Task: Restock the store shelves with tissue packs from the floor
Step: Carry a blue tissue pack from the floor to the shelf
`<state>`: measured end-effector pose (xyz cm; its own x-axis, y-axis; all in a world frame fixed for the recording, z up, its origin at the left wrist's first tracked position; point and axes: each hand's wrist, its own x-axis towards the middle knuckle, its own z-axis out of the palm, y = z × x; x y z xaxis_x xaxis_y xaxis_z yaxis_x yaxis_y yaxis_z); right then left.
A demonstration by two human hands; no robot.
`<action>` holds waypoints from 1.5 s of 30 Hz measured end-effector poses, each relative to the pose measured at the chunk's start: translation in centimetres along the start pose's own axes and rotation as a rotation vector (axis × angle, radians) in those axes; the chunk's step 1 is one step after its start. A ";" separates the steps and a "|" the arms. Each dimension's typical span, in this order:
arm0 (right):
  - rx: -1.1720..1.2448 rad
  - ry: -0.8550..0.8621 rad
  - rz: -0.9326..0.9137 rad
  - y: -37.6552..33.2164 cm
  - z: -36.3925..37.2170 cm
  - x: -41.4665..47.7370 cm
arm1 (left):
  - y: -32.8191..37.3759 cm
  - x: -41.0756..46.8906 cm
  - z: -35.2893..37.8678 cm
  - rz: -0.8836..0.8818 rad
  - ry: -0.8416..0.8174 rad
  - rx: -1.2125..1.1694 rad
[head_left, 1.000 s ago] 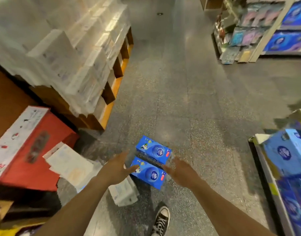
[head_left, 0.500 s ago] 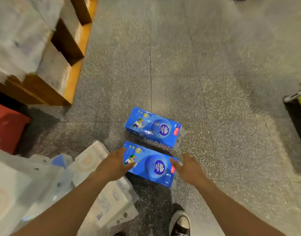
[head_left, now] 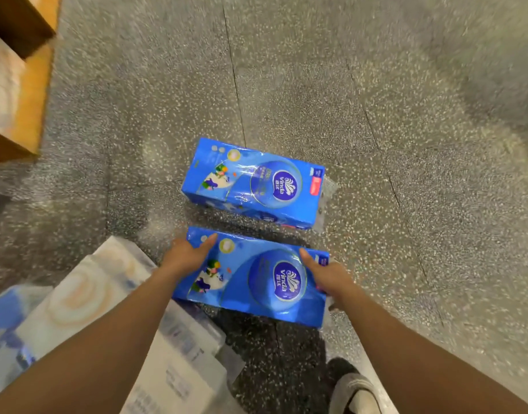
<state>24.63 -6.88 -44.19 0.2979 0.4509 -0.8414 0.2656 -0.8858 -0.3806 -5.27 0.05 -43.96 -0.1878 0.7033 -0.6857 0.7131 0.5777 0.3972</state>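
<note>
A speckled grey floor (head_left: 376, 115) carries a wrapped white tissue bundle (head_left: 86, 297) at lower left. Beside it are two blue packs, parallel and slightly apart. The far blue pack (head_left: 254, 183) lies untouched. The left hand (head_left: 186, 258) and right hand (head_left: 327, 277) grip the ends of the near blue pack (head_left: 251, 279), thumbs on top. A shoe (head_left: 353, 389) shows below.

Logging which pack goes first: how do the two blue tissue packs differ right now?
The near pack is gripped at both ends by the left hand and right hand; the far pack is untouched. The far pack lies on bare floor; the near pack's corner overlaps a white pack in this view. Both share the same blue Vinda print and lie parallel.
</note>
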 end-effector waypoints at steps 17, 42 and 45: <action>0.352 0.241 -0.251 -7.5 -17.3 -25.9 | 16.6 -22.6 -14.8 0.068 0.111 -0.184; 0.711 1.040 -0.307 17.3 -55.6 -99.2 | 50.8 -96.0 -18.9 1.219 -0.388 0.191; 0.788 1.085 -0.234 28.0 -57.7 -103.8 | 50.8 -104.7 -9.9 1.271 -0.509 0.243</action>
<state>54.03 -72.19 54.64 0.9805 0.1335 -0.1442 -0.0718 -0.4398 -0.8952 43.92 -40.11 53.99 0.8972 0.4294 -0.1035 0.3156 -0.4595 0.8302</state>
